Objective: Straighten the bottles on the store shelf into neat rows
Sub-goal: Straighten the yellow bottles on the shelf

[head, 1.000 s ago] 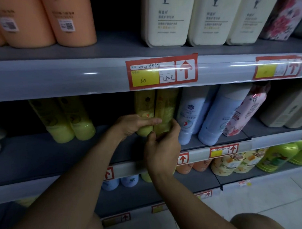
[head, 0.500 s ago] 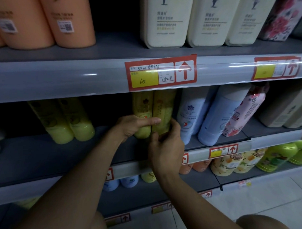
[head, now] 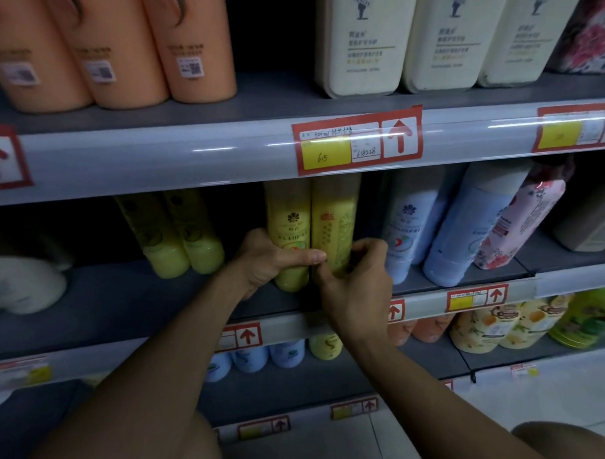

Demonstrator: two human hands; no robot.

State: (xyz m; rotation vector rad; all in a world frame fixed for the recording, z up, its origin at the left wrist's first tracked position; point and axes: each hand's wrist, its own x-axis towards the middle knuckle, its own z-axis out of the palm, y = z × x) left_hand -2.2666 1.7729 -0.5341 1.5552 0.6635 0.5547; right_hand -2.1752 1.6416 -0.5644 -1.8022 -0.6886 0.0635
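Head view: two yellow bottles [head: 289, 229] are stood upright, touching, at the middle shelf [head: 127, 302] front, beside blue bottles [head: 411, 226]. One is gripped by the left hand [head: 269, 259], thumb laid across its front; the other is clasped low by the right hand [head: 357, 293]

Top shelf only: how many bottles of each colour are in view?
Orange bottles: 3
Cream bottles: 3
Pink floral bottle: 1
Total: 7
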